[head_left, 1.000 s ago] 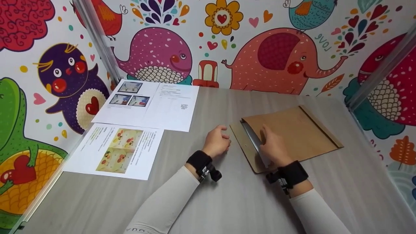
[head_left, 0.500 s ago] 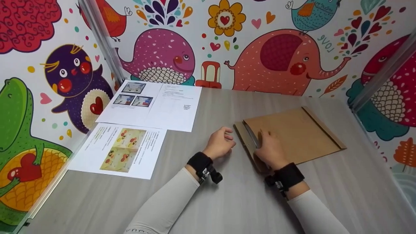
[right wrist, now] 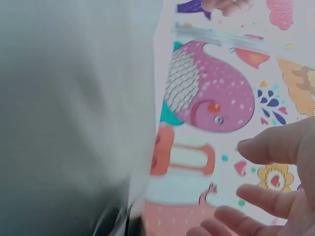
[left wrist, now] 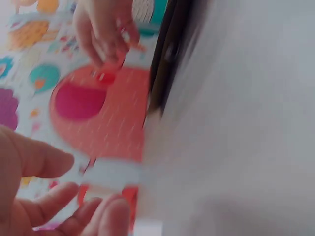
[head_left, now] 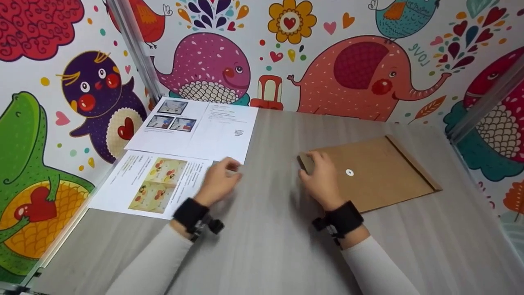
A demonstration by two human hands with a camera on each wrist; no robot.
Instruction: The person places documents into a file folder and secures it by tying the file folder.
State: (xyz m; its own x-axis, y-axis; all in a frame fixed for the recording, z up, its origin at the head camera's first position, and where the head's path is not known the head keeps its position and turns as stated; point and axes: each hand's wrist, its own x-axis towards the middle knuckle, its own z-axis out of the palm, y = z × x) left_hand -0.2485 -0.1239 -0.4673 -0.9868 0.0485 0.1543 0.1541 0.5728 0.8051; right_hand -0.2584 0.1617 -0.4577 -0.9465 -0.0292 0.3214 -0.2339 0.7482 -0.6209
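A brown kraft paper document folder lies flat on the right of the table, with a white round button on its upper face. My right hand is over the folder's left end, thumb and fingers spread. In the right wrist view nothing is between that thumb and the fingers; whether they touch the folder I cannot tell. My left hand hovers by the right edge of a printed sheet, fingers loosely bent and holding nothing. The left wrist view shows its thumb apart from the fingers.
Another printed paper with small photos lies farther back on the left. The grey wood-grain table meets cartoon-covered walls at the back and sides. A metal post stands in the back left corner.
My left hand has moved left, from near the folder to the papers. The right hand has moved slightly left and up. The folder's gaping left opening no longer shows; the white button has become visible.
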